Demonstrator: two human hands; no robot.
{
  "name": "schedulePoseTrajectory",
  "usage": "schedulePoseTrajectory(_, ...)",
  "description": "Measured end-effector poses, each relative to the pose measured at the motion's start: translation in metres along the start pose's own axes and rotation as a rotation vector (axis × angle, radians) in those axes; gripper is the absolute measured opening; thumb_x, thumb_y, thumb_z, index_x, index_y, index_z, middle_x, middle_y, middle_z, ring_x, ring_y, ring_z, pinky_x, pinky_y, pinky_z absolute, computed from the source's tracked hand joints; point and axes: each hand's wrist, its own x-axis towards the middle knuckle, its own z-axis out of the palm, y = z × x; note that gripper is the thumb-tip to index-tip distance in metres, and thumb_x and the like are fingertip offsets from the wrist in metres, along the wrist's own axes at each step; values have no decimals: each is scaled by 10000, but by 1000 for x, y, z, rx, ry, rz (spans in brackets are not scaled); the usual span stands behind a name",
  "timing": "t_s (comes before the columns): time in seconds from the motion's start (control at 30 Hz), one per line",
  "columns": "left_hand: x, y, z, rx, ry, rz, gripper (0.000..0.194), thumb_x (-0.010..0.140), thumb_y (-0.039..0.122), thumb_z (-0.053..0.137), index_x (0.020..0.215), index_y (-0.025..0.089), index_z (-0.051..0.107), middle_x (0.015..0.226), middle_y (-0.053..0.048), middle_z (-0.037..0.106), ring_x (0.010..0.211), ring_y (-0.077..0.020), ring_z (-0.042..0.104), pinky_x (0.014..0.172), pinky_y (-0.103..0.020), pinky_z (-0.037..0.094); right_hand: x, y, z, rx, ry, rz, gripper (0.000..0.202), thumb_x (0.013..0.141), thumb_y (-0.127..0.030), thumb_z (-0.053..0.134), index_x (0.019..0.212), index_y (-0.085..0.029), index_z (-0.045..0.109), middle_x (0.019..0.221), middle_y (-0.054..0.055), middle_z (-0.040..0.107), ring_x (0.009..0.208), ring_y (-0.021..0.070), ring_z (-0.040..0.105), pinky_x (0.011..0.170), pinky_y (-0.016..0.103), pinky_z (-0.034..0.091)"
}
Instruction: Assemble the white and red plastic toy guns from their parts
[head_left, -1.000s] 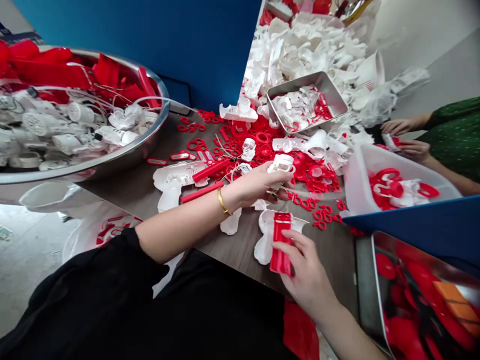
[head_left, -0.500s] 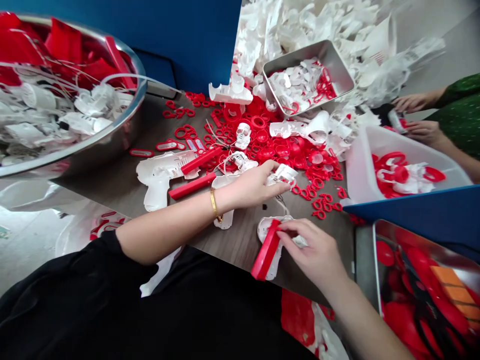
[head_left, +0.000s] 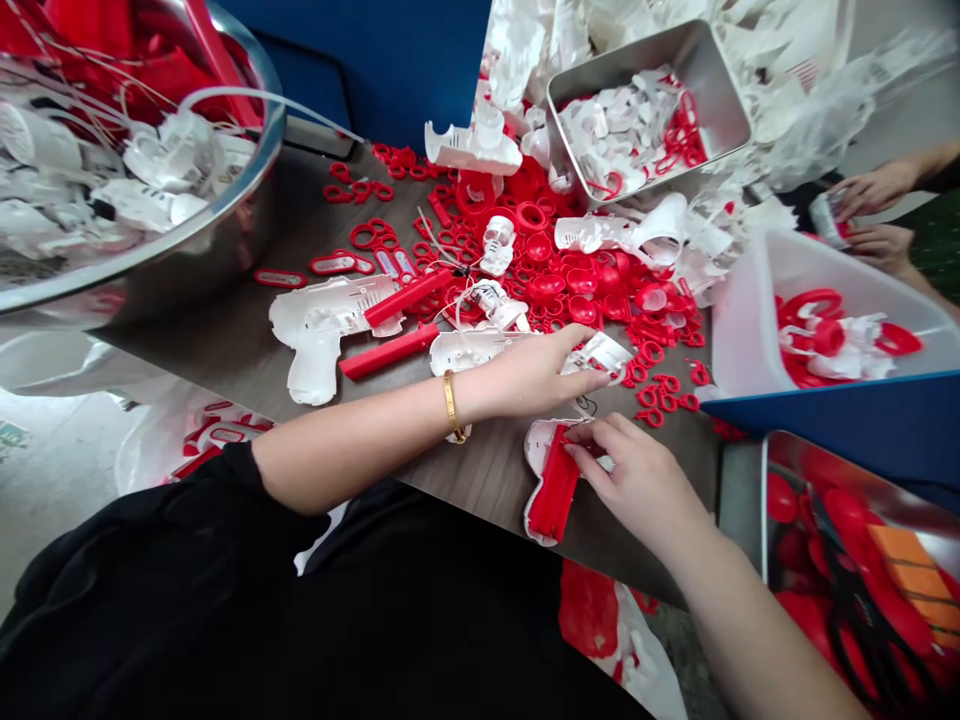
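Observation:
My left hand, wearing a gold bracelet, reaches across the table with its fingers closed around a white plastic part. My right hand pinches the upper end of a red plastic bar. This bar lies along the handle of a white half-shell, whose far end is partly hidden by my fingers. Thin dark wires show between the two hands. Left of them lie a white pistol-shaped shell, with a red bar across its barrel, and another red bar. A second white shell is partly under my left forearm.
Red rings and caps are heaped at the back. A steel bowl of parts stands left, a metal tray behind, a translucent bin right. Scissors lie in a lower tray. Another person's hands work at far right.
The red bar in my right hand has turned and now lies down within the half-shell's handle. My left hand still holds the white part, which has tilted. The whole view has shifted slightly.

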Motion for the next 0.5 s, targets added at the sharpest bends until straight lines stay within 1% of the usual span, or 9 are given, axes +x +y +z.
schedulePoseTrajectory(0.1,-1,0,-1,-72,2,-13,295,900,349,536,1112,144,519,900,-41,635,794,-191,617,712,-281,445,-4,-3,0,-17,38,54,49,859,-243,582,858,-198,600,801,25,602,681,178,631,612,305,503)
schedulePoseTrajectory(0.17,-2,-1,-1,-174,-29,-49,258,912,359,511,1071,156,515,842,-24,625,688,-159,620,634,-254,442,-5,-2,-2,31,137,118,182,816,-314,640,949,-199,589,839,29,590,641,165,603,592,307,503)
schedulePoseTrajectory(0.23,-3,-2,-1,-259,-78,-114,325,904,398,519,1119,156,491,789,-11,614,597,-139,607,550,-235,426,-4,2,-5,70,242,162,331,777,-381,682,1035,-202,576,914,49,591,661,166,594,619,323,515)
schedulePoseTrajectory(0.27,-3,-2,-1,-280,-92,-151,403,885,419,548,1176,153,466,760,-4,608,570,-137,599,519,-230,417,-2,4,-6,70,275,164,325,780,-386,679,1030,-204,582,933,57,596,681,171,597,637,331,518)
schedulePoseTrajectory(0.33,-4,-2,-2,-289,-100,-209,608,831,442,620,1302,136,386,688,15,592,537,-139,584,490,-226,407,0,7,-7,37,309,128,175,821,-332,644,941,-211,606,897,53,621,720,182,608,665,335,512)
schedulePoseTrajectory(0.4,-4,-1,-2,-291,-97,-237,733,809,429,646,1383,126,305,621,34,574,507,-136,566,487,-225,407,0,3,-7,0,364,73,31,846,-243,617,863,-218,610,816,36,642,728,181,612,680,329,501)
schedulePoseTrajectory(0.43,-4,0,-2,-304,-102,-247,748,819,420,635,1405,127,274,600,39,571,495,-134,560,487,-224,409,-3,-1,-8,-13,406,45,18,843,-206,618,851,-219,608,793,32,651,733,182,613,688,330,497)
schedulePoseTrajectory(0.47,-5,0,-1,-326,-115,-260,746,831,413,618,1415,127,252,589,39,572,487,-133,557,486,-224,413,-6,-8,-9,-18,437,15,52,831,-180,630,856,-219,607,790,32,662,740,185,614,696,335,494)
schedulePoseTrajectory(0.5,-5,1,0,-350,-131,-278,726,843,404,600,1412,126,246,588,36,578,486,-134,557,483,-223,418,-10,-15,-10,-5,439,-19,83,817,-161,641,866,-219,609,794,32,671,741,187,615,697,338,492)
